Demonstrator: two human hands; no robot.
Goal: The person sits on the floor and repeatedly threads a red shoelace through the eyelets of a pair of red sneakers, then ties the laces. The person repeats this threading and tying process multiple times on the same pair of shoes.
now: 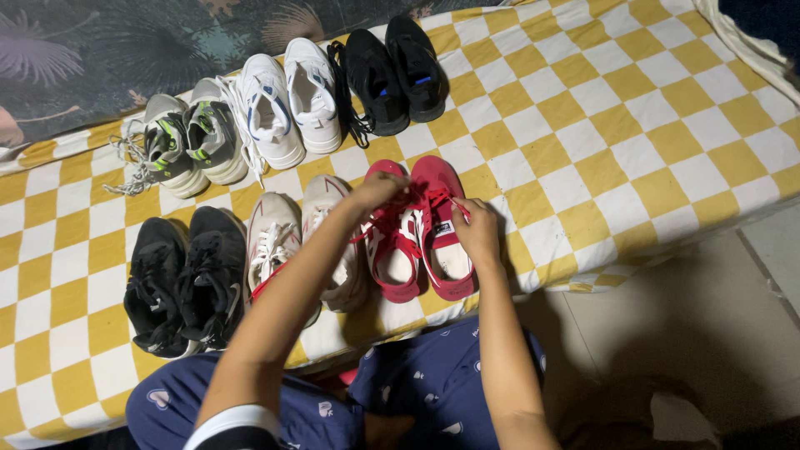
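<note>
Red shoes [421, 229], a pair, side by side near the front edge of a yellow-and-white checked sheet [633, 125], toes pointing away, soles down. Left hand [379, 190] over the left red shoe, fingers curled and pinched shut on a red lace [414, 197]. Right hand [477, 229] on the right red shoe's outer edge, fingers bent and closed on another stretch of the same lace near the tongue. Lace pulled taut between the two hands, across the tops of both shoes.

Just left of the red pair, a cream pair [304, 237] with white laces, partly hidden under the left forearm. Further left, a black pair [183, 279], touching each other, near the sheet's front edge. Behind, a second row: grey pair [187, 142] with green marks and loose laces at the left, white pair [287, 104] in the middle, another black pair [392, 75] at the right, close against a dark leaf-patterned cloth [125, 50].

Below the sheet's edge, blue trousers [433, 379] with small pale prints, knees tucked up against the sheet. To the right, bare floor [708, 325], dim and shadowed.
</note>
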